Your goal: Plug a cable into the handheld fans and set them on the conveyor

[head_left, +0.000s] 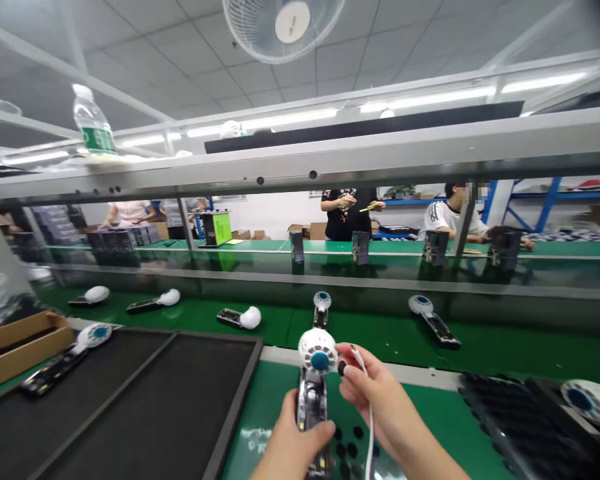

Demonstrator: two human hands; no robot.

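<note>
Factory assembly line. Beyond the fingers (353, 380), green conveyor belt (380, 337) carrying half-built handheld fans (433, 320); farther off, seated co-workers (450, 217) under strip lights (430, 100).

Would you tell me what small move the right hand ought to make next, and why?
Probably press the small black plug into the fan head: the right hand pinches it just beside the head, white cable trailing, while the left hand grips the fan's handle upright.
</note>
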